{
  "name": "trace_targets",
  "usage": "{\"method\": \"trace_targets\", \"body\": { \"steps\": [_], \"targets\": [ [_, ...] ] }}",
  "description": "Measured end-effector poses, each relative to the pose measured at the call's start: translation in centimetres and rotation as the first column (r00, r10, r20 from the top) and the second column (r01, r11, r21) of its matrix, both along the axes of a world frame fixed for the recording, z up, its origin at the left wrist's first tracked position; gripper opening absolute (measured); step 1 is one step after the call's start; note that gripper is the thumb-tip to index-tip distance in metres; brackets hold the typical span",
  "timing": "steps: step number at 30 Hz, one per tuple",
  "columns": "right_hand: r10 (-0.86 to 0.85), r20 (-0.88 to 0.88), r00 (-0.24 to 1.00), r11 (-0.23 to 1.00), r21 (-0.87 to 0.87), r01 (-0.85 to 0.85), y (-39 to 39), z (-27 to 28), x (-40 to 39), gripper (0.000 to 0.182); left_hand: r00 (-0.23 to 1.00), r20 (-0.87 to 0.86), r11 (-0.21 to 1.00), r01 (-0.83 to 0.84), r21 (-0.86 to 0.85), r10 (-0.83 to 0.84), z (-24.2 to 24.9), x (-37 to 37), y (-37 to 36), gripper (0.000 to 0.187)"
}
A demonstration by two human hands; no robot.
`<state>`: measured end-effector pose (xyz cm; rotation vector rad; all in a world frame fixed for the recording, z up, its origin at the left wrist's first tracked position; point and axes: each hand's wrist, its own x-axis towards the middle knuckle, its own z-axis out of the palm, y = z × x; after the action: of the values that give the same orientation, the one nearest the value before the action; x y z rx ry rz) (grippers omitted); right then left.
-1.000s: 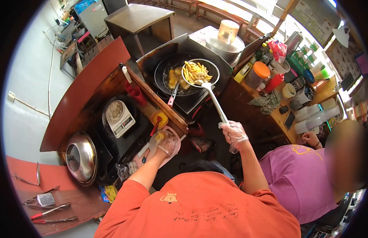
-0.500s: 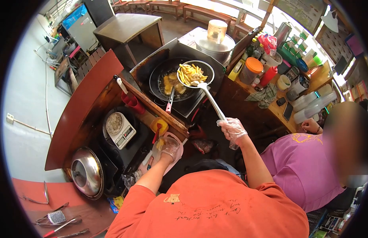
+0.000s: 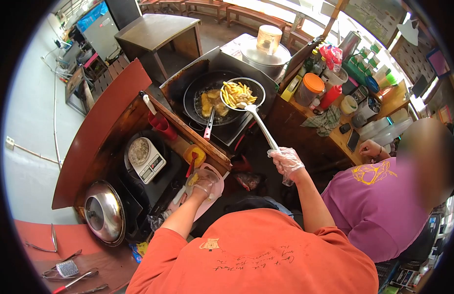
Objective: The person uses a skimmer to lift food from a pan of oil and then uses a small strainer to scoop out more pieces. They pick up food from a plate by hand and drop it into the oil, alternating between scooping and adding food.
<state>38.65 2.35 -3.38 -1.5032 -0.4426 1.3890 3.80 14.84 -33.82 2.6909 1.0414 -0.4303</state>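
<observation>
My right hand (image 3: 286,164), in a clear plastic glove, is closed around the long handle of a strainer (image 3: 261,125). Yellow fries and some brownish pieces (image 3: 238,94) fill its mesh basket, which is held over the right side of a black wok (image 3: 191,100). Golden-brown pieces (image 3: 207,103) lie in the wok's oil beside a utensil with a pink-ended handle (image 3: 209,128). To the left, my gloved left hand (image 3: 204,182) is closed at a see-through item over a pink tray (image 3: 218,190); I cannot tell what that item is. A yellow container (image 3: 195,155) with a red-handled tool stands just beyond it.
A kitchen scale (image 3: 147,164) and a domed metal lid (image 3: 103,213) are at the left. A wooden ledge (image 3: 188,130) runs between scale and stove. Bottles and an orange-lidded tub (image 3: 312,84) crowd the right counter. A person in purple (image 3: 369,206) sits close on my right.
My left hand has shifted slightly left over the pink tray. The strainer stays nearly in place over the wok. The person's hand at right has moved a little left.
</observation>
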Motion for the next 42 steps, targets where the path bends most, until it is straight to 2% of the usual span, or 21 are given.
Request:
{"method": "trace_targets", "body": {
  "steps": [2, 4, 5, 7, 8, 10, 11, 13, 14, 16, 17, 19, 20, 25, 27, 31, 33, 37, 42],
  "targets": [
    [0.009, 0.001, 1.000, 1.000, 0.006, -0.009, 0.1, -0.2, 0.0, 0.016, 0.998, 0.063, 0.999, -0.027, 0.037, 0.024, -0.3, -0.3, -0.1, 0.029],
    [0.004, 0.001, 1.000, 1.000, 0.019, -0.004, 0.1, -0.3, -0.1, 0.017, 0.869, 0.491, 0.987, -0.126, 0.104, 0.059, 3.2, -0.3, -0.7, 0.025],
    [0.014, 0.000, 1.000, 1.000, 0.018, -0.014, 0.2, -0.5, -0.1, 0.017, 0.869, 0.491, 0.985, -0.136, 0.104, 0.068, 5.7, 0.3, -0.9, 0.025],
    [0.009, -0.009, 1.000, 1.000, 0.015, -0.009, 0.2, -0.6, -0.1, 0.017, 0.833, 0.437, 0.938, -0.334, -0.091, 0.339, 9.7, 1.4, -1.0, 0.023],
    [0.020, -0.010, 1.000, 1.000, 0.015, -0.019, 0.3, -0.8, -0.2, 0.017, 0.830, 0.437, 0.935, -0.343, -0.091, 0.347, 9.2, 1.0, -1.0, 0.023],
    [0.011, -0.007, 1.000, 1.000, -0.003, -0.011, 0.5, -0.9, -0.3, 0.017, 0.705, 0.562, 0.894, -0.415, -0.168, 0.433, 8.4, 0.4, -1.0, 0.022],
    [0.021, -0.007, 1.000, 1.000, -0.003, -0.021, 0.6, -0.9, -0.4, 0.017, 0.700, 0.562, 0.890, -0.424, -0.168, 0.440, 8.0, 0.1, -1.0, 0.022],
    [0.012, -0.019, 1.000, 1.000, -0.006, -0.013, 0.7, -0.8, -0.7, 0.017, 0.569, 0.585, 0.801, -0.532, -0.275, 0.578, 8.7, 0.0, -1.1, 0.028],
    [0.025, -0.018, 1.000, 1.000, -0.007, -0.025, 0.7, -0.9, -0.7, 0.017, 0.561, 0.584, 0.794, -0.541, -0.277, 0.586, 9.0, -0.3, -1.1, 0.028],
    [0.021, -0.020, 1.000, 1.000, 0.003, -0.021, 0.7, -1.1, -0.9, 0.016, 0.392, 0.631, 0.732, -0.490, -0.472, 0.670, 9.2, -0.9, -1.2, 0.024],
    [0.029, -0.019, 0.999, 1.000, -0.001, -0.030, 0.7, -1.1, -1.0, 0.016, 0.386, 0.629, 0.726, -0.497, -0.475, 0.675, 9.3, -1.0, -1.2, 0.024],
    [0.024, -0.029, 0.999, 1.000, -0.009, -0.024, 0.7, -1.1, -1.1, 0.015, 0.151, 0.483, 0.499, -0.409, -0.764, 0.863, 11.6, -0.4, -1.4, 0.026],
    [0.028, -0.029, 0.999, 1.000, -0.011, -0.028, 0.7, -1.0, -1.2, 0.015, 0.076, 0.414, 0.407, -0.410, -0.817, 0.907, 13.1, -0.1, -1.5, 0.027],
    [0.028, -0.026, 0.999, 1.000, -0.008, -0.028, 0.8, -1.0, -1.6, 0.014, -0.054, 0.403, 0.372, -0.287, -0.883, 0.914, 13.7, -0.7, -1.0, 0.032],
    [0.042, -0.027, 0.999, 0.999, 0.013, -0.042, 0.8, -1.2, -1.6, 0.014, -0.134, 0.345, 0.312, -0.222, -0.924, 0.929, 14.0, -0.6, -1.0, 0.034],
    [0.052, -0.014, 0.999, 0.998, 0.019, -0.052, 1.0, -1.6, -1.4, 0.015, -0.141, 0.305, 0.271, -0.220, -0.937, 0.942, 15.6, -0.8, -1.2, 0.035],
    [0.063, -0.015, 0.998, 0.998, 0.029, -0.062, 1.1, -1.7, -1.3, 0.016, -0.165, 0.237, 0.203, -0.200, -0.959, 0.958, 15.9, -0.8, -1.2, 0.036],
    [0.060, -0.009, 0.998, 0.998, 0.016, -0.060, 1.2, -1.7, -1.1, 0.014, -0.197, 0.216, 0.178, -0.196, -0.964, 0.956, 16.0, -1.1, -1.1, 0.035],
    [0.066, -0.003, 0.998, 0.998, 0.005, -0.066, 1.2, -1.5, -0.9, 0.015, -0.248, 0.188, 0.172, -0.086, -0.981, 0.950, 16.5, -1.3, -1.0, 0.035]
  ]
}}
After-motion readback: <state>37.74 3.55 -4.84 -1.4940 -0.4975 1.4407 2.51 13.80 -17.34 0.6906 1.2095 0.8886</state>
